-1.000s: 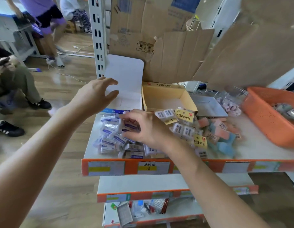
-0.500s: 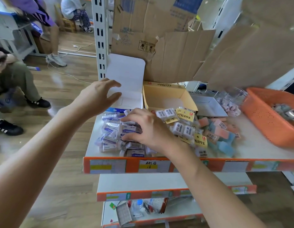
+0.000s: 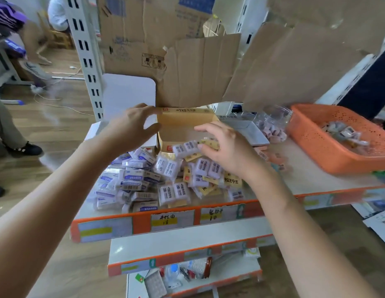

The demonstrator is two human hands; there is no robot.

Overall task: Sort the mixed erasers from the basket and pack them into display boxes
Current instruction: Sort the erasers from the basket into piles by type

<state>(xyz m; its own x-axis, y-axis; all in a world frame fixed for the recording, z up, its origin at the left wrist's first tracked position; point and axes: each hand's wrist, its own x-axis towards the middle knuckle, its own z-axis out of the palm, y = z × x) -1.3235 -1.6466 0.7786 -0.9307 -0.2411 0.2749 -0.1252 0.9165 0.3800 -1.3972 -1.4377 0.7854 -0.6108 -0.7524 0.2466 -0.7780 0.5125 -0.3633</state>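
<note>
Pinch of right hand on eraser pack, clasp of left hand on yellow display box

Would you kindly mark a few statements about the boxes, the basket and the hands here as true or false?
1. The yellow display box stands open. True.
2. The orange basket is empty. False: wrapped erasers lie in it.
3. The right hand holds an eraser packet at the box's front wall. True.
4. The left hand reaches into the basket. False: it is at the yellow box's left wall.
5. An eraser pile lies on the shelf in front of the box. True.
</note>
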